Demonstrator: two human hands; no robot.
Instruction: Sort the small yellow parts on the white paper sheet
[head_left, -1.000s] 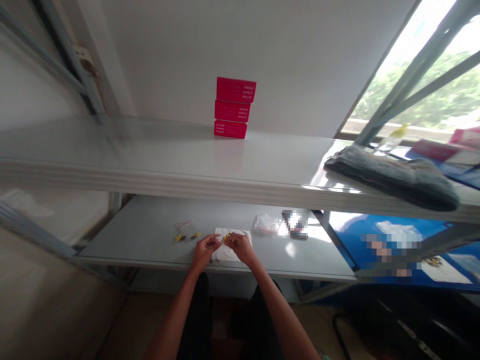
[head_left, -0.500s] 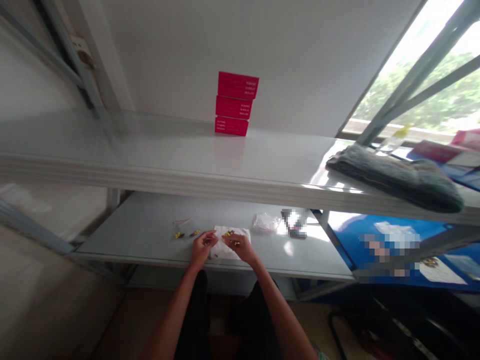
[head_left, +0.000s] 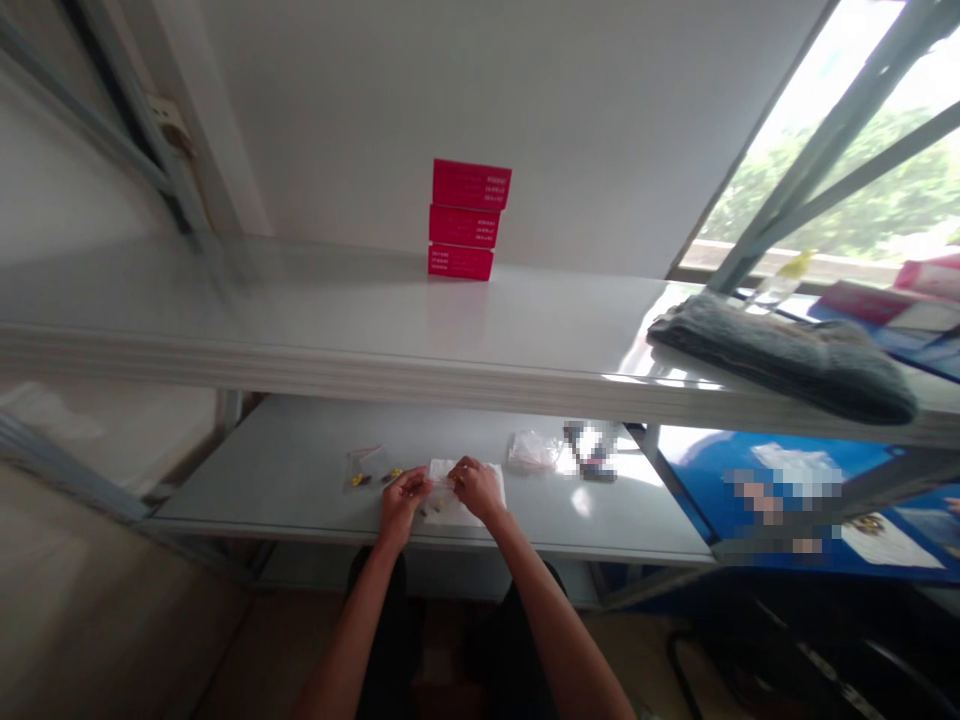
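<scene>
A white sheet (head_left: 469, 515) lies near the front edge of the lower grey shelf, with a few small brass-and-dark pieces (head_left: 439, 505) on it. My right hand (head_left: 478, 488) is over the sheet, its fingers pinched on a small brass-coloured piece (head_left: 459, 480). At the sheet's left edge my left hand (head_left: 403, 498) has its fingertips drawn together; what they hold is too small to make out. Just beyond it lie more brass-coloured pieces (head_left: 392, 475). Further left, a clear zip bag (head_left: 365, 465) has similar yellow-and-dark pieces at it.
Clear plastic bags (head_left: 534, 452) lie right of the sheet, beside a blurred-out object (head_left: 592, 450). The upper shelf (head_left: 337, 325) overhangs, carrying three stacked red boxes (head_left: 463, 228) and a grey cloth bundle (head_left: 780, 355). A person's blurred hands (head_left: 757, 495) are at a blue table (head_left: 694, 460).
My right hand's fingers have come together over the sheet, covering the pile of pieces. My left fingers have closed more. The whole view has shifted slightly.
</scene>
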